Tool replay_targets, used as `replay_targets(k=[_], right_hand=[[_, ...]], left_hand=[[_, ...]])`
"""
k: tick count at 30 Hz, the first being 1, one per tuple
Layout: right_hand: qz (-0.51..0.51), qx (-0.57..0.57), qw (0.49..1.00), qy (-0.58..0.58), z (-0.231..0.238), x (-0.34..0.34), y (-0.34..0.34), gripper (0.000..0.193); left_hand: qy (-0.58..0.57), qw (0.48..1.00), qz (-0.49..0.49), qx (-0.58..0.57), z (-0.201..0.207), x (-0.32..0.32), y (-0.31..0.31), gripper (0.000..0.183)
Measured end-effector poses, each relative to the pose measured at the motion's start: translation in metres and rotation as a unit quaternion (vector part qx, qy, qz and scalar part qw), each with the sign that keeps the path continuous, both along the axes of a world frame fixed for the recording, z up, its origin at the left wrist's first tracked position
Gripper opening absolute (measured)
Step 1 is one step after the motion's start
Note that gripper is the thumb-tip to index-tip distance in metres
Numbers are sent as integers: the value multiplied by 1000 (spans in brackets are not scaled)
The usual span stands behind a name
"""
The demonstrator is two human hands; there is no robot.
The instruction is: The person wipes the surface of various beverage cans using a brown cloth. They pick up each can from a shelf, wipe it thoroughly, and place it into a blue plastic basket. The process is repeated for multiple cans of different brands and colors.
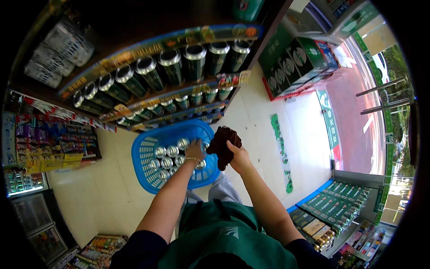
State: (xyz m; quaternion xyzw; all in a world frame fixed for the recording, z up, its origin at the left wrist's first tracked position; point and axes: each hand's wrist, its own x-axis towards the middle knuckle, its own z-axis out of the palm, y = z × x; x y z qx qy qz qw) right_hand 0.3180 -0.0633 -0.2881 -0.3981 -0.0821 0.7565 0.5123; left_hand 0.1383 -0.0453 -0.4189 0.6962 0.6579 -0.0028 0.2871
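A blue plastic basket (140,167) with slotted walls holds several silver-topped cans (172,151) standing upright. My left hand (194,151) reaches down into the basket at its right side, its fingers curled round a can (204,147) that is partly hidden. A bracelet circles that wrist. Just beyond the basket's right rim, my right hand (239,158) grips a bunched dark brown cloth (224,143), thumb on top, with the cloth hanging loosely from it.
Shelves ahead carry a row of tall dark cans (171,67) and smaller cans (182,102) below. Green cartons (295,62) stand at the far right, a doorway beside them. Packed cans (336,201) fill a low stand at right; snack packets (49,139) hang at left.
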Motion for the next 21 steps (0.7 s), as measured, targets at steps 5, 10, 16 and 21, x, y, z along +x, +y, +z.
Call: replay_targets(k=[5,10,16,21], right_hand=[[-9,91,996,-4,52,3,17,44],[-63,171,977,108,122,5,65,46],[-152,260,953,-41,213,13,135,42],[-260,229,936,-60,254,7,179,32]], left_hand=[[-207,973,-6,104,99,-14,23,52],[-365,890,-45,271,268,2,82,35],[-438,792,-46,422,373,55,197,51],[-421,770,22,479,406,86,279,92]])
